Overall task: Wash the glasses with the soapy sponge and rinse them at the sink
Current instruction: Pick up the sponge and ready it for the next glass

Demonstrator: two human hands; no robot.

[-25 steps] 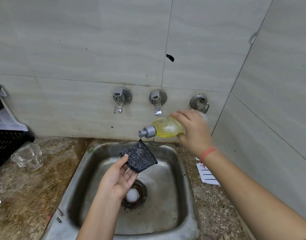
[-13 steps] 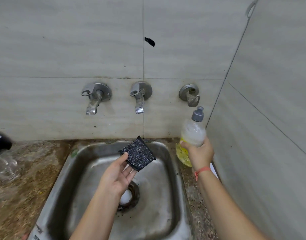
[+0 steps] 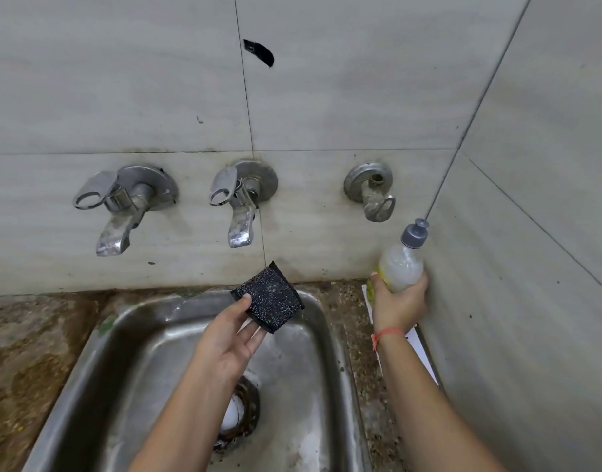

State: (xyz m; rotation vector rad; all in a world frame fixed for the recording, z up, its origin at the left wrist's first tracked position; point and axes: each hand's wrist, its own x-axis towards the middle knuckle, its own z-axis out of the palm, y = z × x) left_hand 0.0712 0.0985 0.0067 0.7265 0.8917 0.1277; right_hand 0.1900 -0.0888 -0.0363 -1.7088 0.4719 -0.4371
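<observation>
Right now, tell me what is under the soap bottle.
A white paper lies on the speckled counter beneath the soap bottle; the right hand gripping it hides whether its base touches.

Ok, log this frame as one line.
left hand: holds sponge over sink | right hand: grips soap bottle upright | middle tap: no flow

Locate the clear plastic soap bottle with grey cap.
Head view, right side: soap bottle upright in the right hand, beside the side wall, below the rightmost metal valve.
</observation>
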